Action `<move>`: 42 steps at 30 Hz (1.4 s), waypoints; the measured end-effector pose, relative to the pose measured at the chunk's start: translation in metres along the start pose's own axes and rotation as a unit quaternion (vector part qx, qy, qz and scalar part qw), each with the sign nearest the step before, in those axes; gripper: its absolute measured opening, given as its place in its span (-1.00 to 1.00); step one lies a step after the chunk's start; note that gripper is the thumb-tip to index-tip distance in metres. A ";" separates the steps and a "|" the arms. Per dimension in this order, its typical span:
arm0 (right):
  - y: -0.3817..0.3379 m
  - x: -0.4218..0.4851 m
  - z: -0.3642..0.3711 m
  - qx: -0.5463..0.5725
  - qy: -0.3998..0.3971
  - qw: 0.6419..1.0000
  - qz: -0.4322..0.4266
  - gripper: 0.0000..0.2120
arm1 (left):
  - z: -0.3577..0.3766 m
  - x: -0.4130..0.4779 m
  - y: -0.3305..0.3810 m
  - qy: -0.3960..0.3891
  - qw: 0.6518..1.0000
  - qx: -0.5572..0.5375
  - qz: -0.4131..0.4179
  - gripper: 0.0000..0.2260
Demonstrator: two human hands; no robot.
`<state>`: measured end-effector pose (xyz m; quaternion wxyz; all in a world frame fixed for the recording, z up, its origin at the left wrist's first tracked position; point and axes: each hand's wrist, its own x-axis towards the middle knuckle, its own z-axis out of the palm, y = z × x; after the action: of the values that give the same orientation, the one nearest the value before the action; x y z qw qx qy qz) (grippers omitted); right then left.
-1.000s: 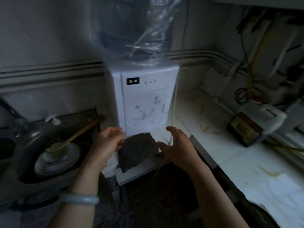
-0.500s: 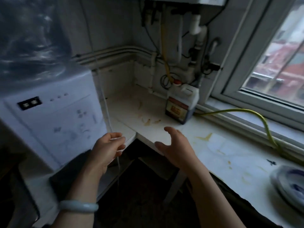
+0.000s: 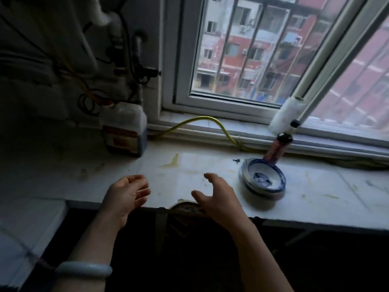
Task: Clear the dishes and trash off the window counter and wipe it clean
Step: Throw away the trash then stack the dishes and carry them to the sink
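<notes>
A pale bangle point(image 3: 84, 269) circles the left wrist. Both hands hover at the counter's front edge, holding nothing: the left hand point(image 3: 126, 194) has loosely curled fingers, and the right hand point(image 3: 219, 199) is spread and relaxed. On the stained window counter point(image 3: 189, 165), near the right hand, sits a stack of blue-and-white bowls point(image 3: 263, 180) (at least 2). Farther back, a plastic jug point(image 3: 124, 131) and a yellow hose point(image 3: 200, 120) lie below the window point(image 3: 242, 49).

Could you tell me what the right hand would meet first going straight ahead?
The right hand would probably meet the stained counter, then the yellow hose; the bowls sit to its right.
</notes>
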<state>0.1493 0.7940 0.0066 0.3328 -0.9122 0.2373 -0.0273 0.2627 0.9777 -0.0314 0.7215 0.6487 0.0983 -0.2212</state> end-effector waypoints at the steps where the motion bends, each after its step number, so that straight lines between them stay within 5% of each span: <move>1: 0.012 0.001 -0.010 0.003 0.016 1.000 0.012 -0.40 | 0.017 0.003 -0.001 -0.013 1.000 0.006 0.001 -0.94; 10: 0.104 0.015 -0.090 0.038 0.087 0.993 0.072 -0.43 | 0.179 0.014 -0.021 -0.123 0.991 0.048 -0.024 -0.95; 20: 0.201 0.058 -0.174 0.054 0.109 0.989 0.085 -0.49 | 0.316 0.036 -0.041 -0.135 0.986 0.096 -0.032 -0.86; 29: 0.259 0.117 -0.184 0.083 0.045 0.985 0.143 -0.43 | 0.348 0.070 -0.071 -0.070 0.971 0.221 -0.050 -0.57; 38: 0.310 0.177 -0.144 0.108 -0.018 0.949 0.295 -0.34 | 0.380 0.117 -0.082 -0.140 0.929 0.311 -0.141 -0.16; 42: 0.320 0.193 -0.131 0.195 -0.063 0.909 0.363 -0.51 | 0.388 0.132 -0.082 -0.155 0.907 0.359 -0.158 -0.25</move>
<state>0.1604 0.4164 -0.1112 0.5047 -0.6799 0.5211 0.1071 0.2859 0.5676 -0.1074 0.4019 0.7974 0.0006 -0.4501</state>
